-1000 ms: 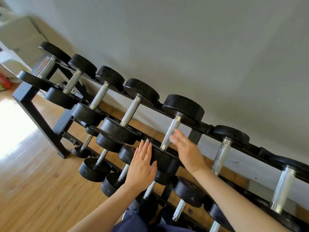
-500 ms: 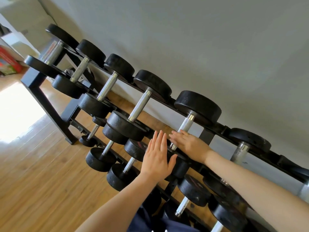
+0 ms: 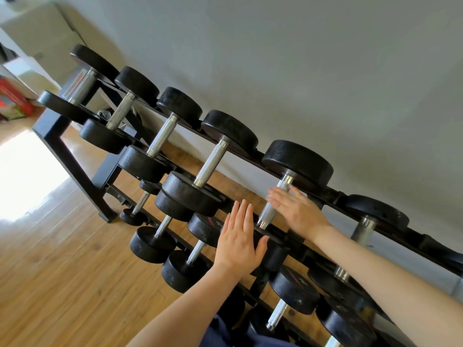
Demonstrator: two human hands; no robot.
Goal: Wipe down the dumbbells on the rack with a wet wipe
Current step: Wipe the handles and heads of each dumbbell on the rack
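Resting flat, fingers straight, right hand [image 3: 298, 211] against dumbbell [image 3: 273, 204] handle on rack [image 3: 75, 156]; hovering open-fingered, left hand [image 3: 239, 240] beside it; holding rows of dumbbells.

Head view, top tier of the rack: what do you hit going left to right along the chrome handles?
Four free handles → → →, then the handle under the right hand, then one more free handle.
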